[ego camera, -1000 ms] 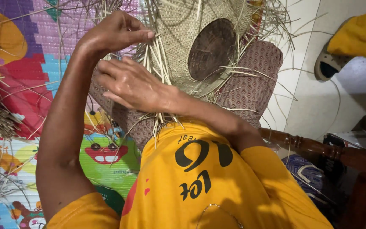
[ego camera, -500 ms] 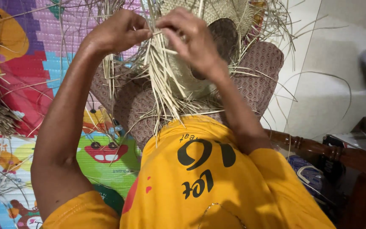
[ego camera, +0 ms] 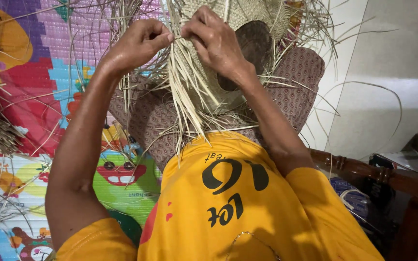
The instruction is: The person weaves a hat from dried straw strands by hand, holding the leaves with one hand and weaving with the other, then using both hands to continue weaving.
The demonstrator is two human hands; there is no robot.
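both hands are working at the rim of the half-woven straw hat (ego camera: pixel 247 43) held over the lap: the left hand (ego camera: pixel 139 43) is pinching one loose strand (ego camera: pixel 182 92), the right hand (ego camera: pixel 216 41) gripping its neighbours. judging by this, the strand is being interlaced; tucking it next needs steady tension.

Your right hand (ego camera: pixel 216 41), low against the loose straw strands (ego camera: pixel 189 96) a second ago, now sits up at the woven hat's (ego camera: pixel 247 29) top edge, fingertips meeting your left hand (ego camera: pixel 139 41) and pinching strands.
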